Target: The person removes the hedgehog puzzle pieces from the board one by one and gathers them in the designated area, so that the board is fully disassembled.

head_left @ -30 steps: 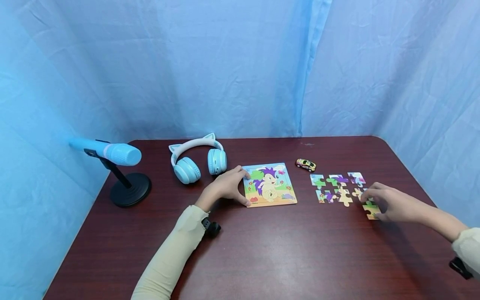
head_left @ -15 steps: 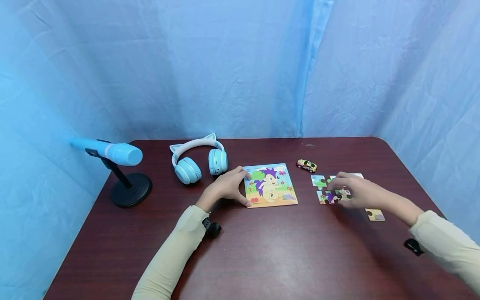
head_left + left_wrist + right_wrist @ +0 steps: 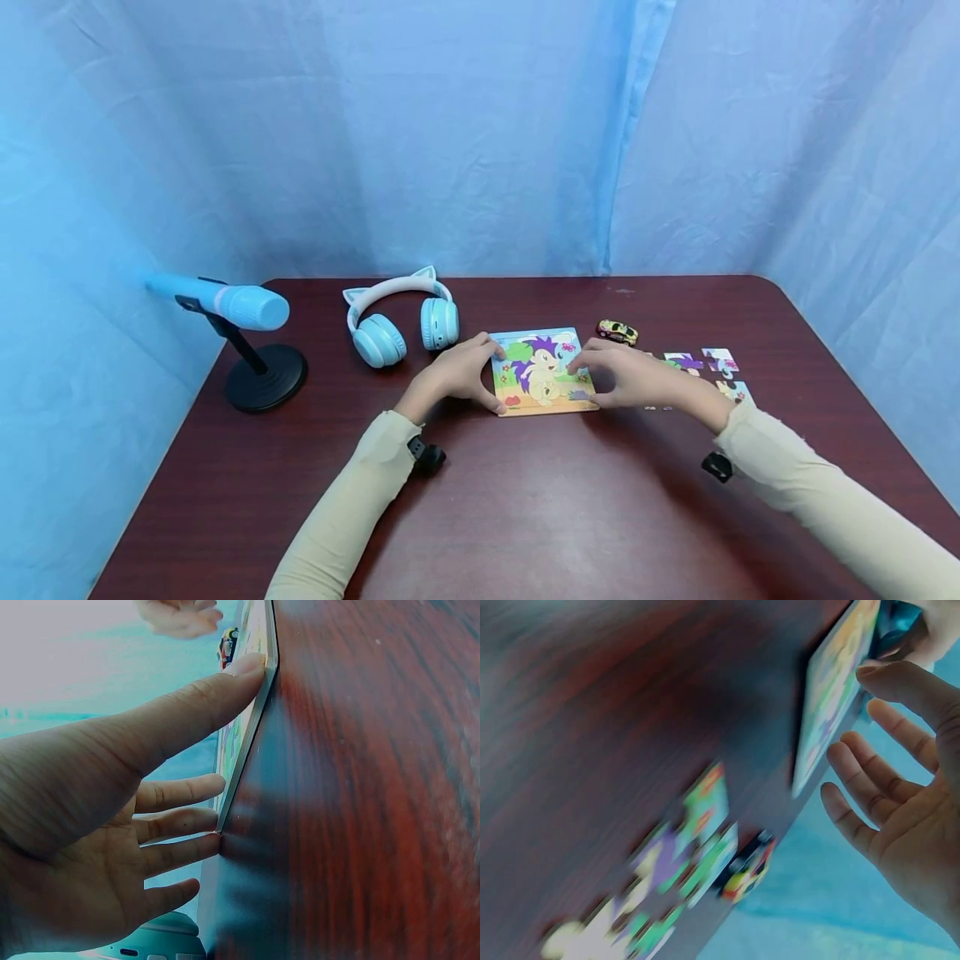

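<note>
A square puzzle board (image 3: 543, 375) with a purple-haired hedgehog picture lies flat on the table. Along its left side rests my left hand (image 3: 456, 372); in the left wrist view its thumb (image 3: 244, 671) touches the front edge and its straight fingers (image 3: 180, 793) reach the left edge. My right hand (image 3: 641, 379) is at the board's right side, its fingers extended over the edge. The right wrist view shows that hand (image 3: 915, 802) with spread fingers and nothing held. Several loose jigsaw pieces (image 3: 722, 362) lie to the right, partly hidden by the right hand and forearm.
Behind the right hand stands a small toy car (image 3: 617, 332). Light-blue cat-ear headphones (image 3: 405, 321) lie left of the board. Farther left is a blue microphone (image 3: 251, 307) on a black stand (image 3: 266, 377). Blue curtains (image 3: 450, 150) enclose the dark wooden table (image 3: 525, 500).
My right hand has swept left from the loose jigsaw pieces at the far right to the puzzle board's right edge. My left hand has stayed at the board's left side.
</note>
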Demonstrator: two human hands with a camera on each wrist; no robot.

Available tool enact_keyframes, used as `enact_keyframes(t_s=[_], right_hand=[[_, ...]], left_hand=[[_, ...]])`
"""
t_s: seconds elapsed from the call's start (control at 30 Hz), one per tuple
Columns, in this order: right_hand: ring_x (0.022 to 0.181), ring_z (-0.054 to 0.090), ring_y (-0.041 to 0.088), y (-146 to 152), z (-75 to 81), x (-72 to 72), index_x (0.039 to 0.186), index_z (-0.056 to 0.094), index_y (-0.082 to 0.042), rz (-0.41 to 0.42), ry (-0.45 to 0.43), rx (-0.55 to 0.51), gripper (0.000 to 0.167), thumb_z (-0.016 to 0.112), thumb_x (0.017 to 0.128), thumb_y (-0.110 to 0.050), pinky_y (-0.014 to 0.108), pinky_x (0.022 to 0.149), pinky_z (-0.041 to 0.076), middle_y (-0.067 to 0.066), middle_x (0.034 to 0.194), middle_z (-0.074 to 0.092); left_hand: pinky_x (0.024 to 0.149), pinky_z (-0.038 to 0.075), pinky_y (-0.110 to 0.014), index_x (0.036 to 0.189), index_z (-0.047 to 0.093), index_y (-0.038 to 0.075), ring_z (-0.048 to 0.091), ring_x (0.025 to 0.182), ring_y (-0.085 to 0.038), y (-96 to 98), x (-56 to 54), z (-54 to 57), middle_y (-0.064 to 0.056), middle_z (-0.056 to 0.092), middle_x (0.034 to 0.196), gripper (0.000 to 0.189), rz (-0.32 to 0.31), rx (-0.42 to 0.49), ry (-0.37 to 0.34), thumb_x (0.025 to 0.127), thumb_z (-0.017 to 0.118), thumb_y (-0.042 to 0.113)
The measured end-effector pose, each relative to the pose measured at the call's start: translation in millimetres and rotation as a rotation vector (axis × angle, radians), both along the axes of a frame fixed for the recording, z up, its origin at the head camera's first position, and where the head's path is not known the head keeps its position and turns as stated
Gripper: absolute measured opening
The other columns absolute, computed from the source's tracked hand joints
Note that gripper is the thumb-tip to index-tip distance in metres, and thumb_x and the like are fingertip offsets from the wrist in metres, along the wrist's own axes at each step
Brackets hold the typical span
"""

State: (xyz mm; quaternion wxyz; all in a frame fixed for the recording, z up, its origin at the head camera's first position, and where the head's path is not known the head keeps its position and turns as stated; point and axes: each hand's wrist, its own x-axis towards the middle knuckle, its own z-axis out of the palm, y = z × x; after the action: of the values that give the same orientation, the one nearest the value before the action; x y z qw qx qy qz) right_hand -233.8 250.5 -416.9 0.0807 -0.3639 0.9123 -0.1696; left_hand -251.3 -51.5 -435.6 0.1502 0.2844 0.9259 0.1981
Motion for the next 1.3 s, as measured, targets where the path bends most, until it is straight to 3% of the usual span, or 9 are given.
enact_keyframes(t_s=[0.33,0.7,1.3], right_hand=[[0.111,0.062,0.027,-37,-0.1,-8.0,0.12,0.07,-0.011,0.042,-0.112,0.015,0.038,0.081,0.084,-0.011,0.047,0.094,0.053,0.008,0.12,0.064],[0.116,0.058,0.024,-52,-11.1,-11.2,0.12,0.073,-0.014,0.082,-0.12,0.058,0.035,0.08,0.086,-0.012,0.044,0.098,0.052,0.003,0.122,0.067],[0.112,0.056,0.02,-66,-10.2,-9.2,0.119,0.073,-0.016,0.098,-0.154,0.069,0.037,0.078,0.085,-0.004,0.041,0.098,0.051,0.002,0.12,0.065]], left_hand=[[0.101,0.051,-0.04,0.14,0.056,0.008,0.056,0.116,-0.023,0.3,-0.7,0.2,-0.01,0.052,0.134,0.085,-0.001,0.001,0.007,0.074,0.09,0.048],[0.099,0.052,-0.04,0.139,0.056,0.008,0.057,0.115,-0.023,0.7,-0.6,-1.0,-0.01,0.052,0.134,0.084,-0.003,-0.004,0.011,0.074,0.09,0.049],[0.098,0.052,-0.04,0.139,0.056,0.007,0.058,0.114,-0.024,-0.7,-2.0,-3.7,-0.011,0.052,0.135,0.083,-0.016,0.005,0.017,0.075,0.09,0.047]])
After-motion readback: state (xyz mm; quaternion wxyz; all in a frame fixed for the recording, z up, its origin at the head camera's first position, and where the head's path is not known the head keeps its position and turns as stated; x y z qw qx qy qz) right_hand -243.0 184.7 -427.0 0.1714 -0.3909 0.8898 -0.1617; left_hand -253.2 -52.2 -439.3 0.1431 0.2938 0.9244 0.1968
